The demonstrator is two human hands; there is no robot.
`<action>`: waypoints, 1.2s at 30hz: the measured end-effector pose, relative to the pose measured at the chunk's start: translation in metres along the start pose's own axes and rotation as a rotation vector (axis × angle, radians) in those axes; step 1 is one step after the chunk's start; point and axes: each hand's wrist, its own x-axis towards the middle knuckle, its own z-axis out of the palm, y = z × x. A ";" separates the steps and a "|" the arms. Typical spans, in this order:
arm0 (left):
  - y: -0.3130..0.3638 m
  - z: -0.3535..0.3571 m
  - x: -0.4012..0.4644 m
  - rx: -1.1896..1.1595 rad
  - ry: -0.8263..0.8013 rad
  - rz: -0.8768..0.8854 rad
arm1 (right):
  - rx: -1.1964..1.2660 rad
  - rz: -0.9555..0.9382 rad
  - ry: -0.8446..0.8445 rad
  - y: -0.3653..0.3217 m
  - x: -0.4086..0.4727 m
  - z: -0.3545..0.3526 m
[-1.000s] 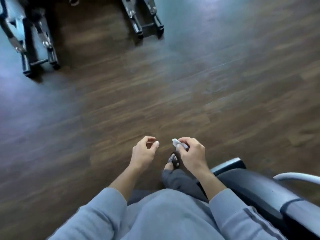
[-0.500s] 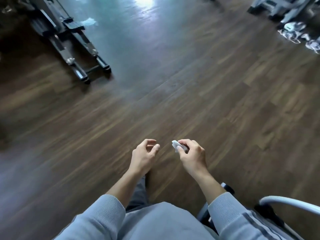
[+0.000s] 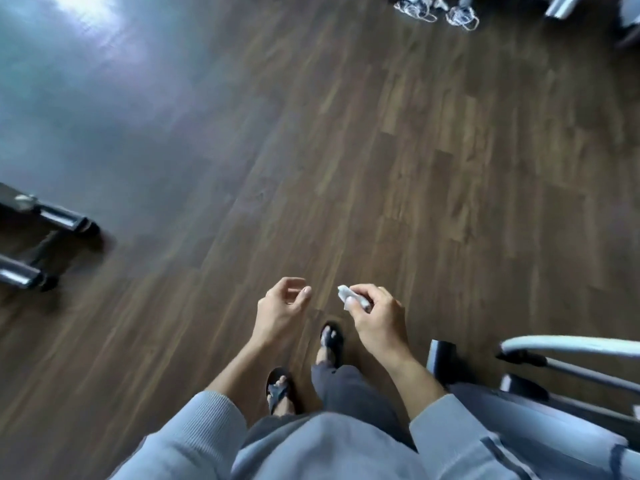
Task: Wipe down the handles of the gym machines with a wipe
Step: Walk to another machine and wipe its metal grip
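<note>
From the head view we look down at a dark wood floor (image 3: pixel 398 150) with our two hands held out in front of our grey sweatshirt. Our right hand (image 3: pixel 375 322) is pinched around a small white wipe (image 3: pixel 346 297), bunched between thumb and fingertips, its end sticking out toward the left. Our left hand (image 3: pixel 278 308) is loosely curled and grasps nothing, just beside the right one but apart from it. Below the hands we see our feet in dark sandals (image 3: pixel 332 337). A pale curved machine handle (image 3: pixel 571 344) sits at the lower right, near our right sleeve; the wipe is not touching it. Another machine's base (image 3: pixel 45 244) lies at the left edge.
</note>
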 end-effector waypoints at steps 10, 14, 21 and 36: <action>0.098 0.047 0.154 0.105 -0.061 0.032 | 0.142 0.177 0.107 0.026 0.173 -0.035; 0.158 0.080 0.209 0.117 -0.088 0.066 | 0.177 0.165 0.143 0.024 0.246 -0.072; 0.238 0.165 0.285 0.182 -0.255 0.123 | 0.225 0.280 0.318 0.055 0.330 -0.131; 0.440 0.375 0.459 0.435 -0.714 0.340 | 0.282 0.577 0.814 0.111 0.491 -0.272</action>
